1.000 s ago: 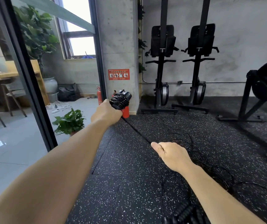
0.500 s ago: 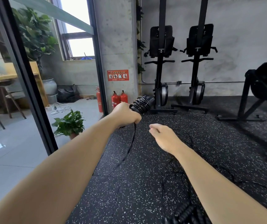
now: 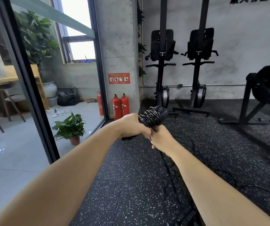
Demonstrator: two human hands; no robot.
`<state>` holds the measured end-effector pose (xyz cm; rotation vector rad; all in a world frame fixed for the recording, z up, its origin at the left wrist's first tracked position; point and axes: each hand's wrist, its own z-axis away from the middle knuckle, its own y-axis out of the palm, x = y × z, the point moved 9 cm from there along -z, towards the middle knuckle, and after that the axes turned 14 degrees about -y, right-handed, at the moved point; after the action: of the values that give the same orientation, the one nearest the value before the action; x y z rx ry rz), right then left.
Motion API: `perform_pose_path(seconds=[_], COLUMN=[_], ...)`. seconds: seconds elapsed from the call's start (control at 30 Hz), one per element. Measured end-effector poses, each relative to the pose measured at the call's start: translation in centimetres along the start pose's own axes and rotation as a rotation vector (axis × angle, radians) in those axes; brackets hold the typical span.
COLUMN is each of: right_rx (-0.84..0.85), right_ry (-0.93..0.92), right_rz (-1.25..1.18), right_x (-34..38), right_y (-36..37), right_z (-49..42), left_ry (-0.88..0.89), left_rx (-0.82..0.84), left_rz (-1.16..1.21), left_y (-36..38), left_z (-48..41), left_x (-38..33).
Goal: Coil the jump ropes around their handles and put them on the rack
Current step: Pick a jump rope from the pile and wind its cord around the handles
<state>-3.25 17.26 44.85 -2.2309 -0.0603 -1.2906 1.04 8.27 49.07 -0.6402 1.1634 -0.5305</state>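
My left hand (image 3: 131, 126) grips black jump rope handles (image 3: 153, 116) with several turns of black rope coiled around them, held out in front at mid-height. Right beside it and just below the coil, my right hand (image 3: 161, 139) holds the loose black rope (image 3: 169, 170), which trails from it down to the floor. More loose rope loops (image 3: 251, 188) lie on the black speckled floor to the right. Another coiled black rope (image 3: 188, 216) lies at the bottom edge, partly hidden by my right forearm. No rack is visible.
A glass partition with a black frame (image 3: 33, 95) runs along the left. Red fire extinguishers (image 3: 121, 106) stand by the concrete pillar. Two upright black machines (image 3: 162, 66) lean on the back wall, another black machine (image 3: 268, 93) at right. A potted plant (image 3: 70, 128) sits beyond the glass.
My right hand moved up and left from the stretched rope to meet the left hand under the coil. The left hand swung the handles rightward and lower.
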Motion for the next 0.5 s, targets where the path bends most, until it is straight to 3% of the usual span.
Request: perform_pose_path(seconds=[0.23, 0.5], right_rx=[-0.099, -0.094], right_ry=[0.037, 0.137], right_rz=[-0.004, 0.042], right_x=[-0.3, -0.3], right_y=[-1.3, -1.6], right_z=[0.3, 2.2], left_ry=[0.016, 0.124], left_rx=[0.054, -0.358], left_rz=[0.056, -0.192], left_y=[0.2, -2.3], left_z=[0.4, 0.7], left_x=[-0.1, -0.3])
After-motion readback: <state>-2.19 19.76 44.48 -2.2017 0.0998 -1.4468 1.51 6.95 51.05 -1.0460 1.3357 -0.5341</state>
